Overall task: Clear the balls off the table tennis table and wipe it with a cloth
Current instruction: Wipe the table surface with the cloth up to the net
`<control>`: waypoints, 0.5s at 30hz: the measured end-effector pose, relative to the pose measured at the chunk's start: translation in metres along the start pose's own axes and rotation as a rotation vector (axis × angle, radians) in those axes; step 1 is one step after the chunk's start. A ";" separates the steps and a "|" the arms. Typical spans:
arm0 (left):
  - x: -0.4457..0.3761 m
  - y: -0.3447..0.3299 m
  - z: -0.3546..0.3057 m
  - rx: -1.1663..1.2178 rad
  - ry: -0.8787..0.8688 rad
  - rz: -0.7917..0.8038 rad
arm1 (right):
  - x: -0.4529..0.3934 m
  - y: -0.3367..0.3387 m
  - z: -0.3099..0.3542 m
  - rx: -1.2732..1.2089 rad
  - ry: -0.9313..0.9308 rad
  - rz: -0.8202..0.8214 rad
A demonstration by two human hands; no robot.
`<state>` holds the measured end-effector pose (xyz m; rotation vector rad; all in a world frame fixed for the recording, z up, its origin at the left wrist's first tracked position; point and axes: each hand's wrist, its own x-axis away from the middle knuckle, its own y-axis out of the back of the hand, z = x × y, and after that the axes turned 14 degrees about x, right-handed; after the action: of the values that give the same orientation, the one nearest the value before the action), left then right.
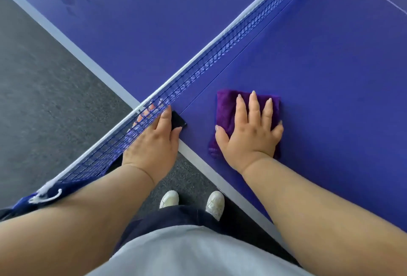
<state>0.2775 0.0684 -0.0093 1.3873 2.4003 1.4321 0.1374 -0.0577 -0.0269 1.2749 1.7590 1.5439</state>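
Your grey shirt [176,251] nearest; your L hand [154,143] grips net [198,73] at desk [330,66] edge, R hand [251,130] flat, fingers spread, pressing purple cloth [224,108].

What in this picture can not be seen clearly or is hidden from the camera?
- Head view: the left hand has its fingers behind the net, so its grip is unclear.
- The cloth is partly covered by the right hand.
- The table is cut off by the frame edges; balls beyond them cannot be checked.
- The dark marks beyond the net are too faint to identify.
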 end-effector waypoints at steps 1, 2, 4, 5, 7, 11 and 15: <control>-0.001 -0.001 -0.002 -0.021 0.004 -0.001 | -0.019 0.003 0.002 0.001 0.017 -0.027; -0.003 -0.002 -0.002 -0.047 0.007 0.004 | -0.037 0.006 0.004 -0.003 0.025 -0.050; -0.004 -0.004 -0.001 -0.087 0.005 0.005 | -0.072 0.013 0.014 -0.014 0.026 -0.079; -0.004 -0.005 0.000 -0.093 -0.002 0.002 | -0.087 0.016 0.021 -0.018 0.021 -0.082; -0.004 -0.007 0.001 -0.088 -0.016 -0.008 | -0.108 0.025 0.035 -0.020 0.006 -0.061; -0.004 -0.009 0.004 -0.087 -0.031 -0.030 | -0.107 0.031 0.043 -0.002 0.041 -0.047; -0.002 -0.006 0.008 -0.039 -0.056 -0.022 | -0.057 0.020 0.038 0.030 0.287 -0.124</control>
<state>0.2781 0.0716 -0.0187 1.3694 2.3340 1.4071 0.2013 -0.0888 -0.0306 0.9737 2.0020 1.7009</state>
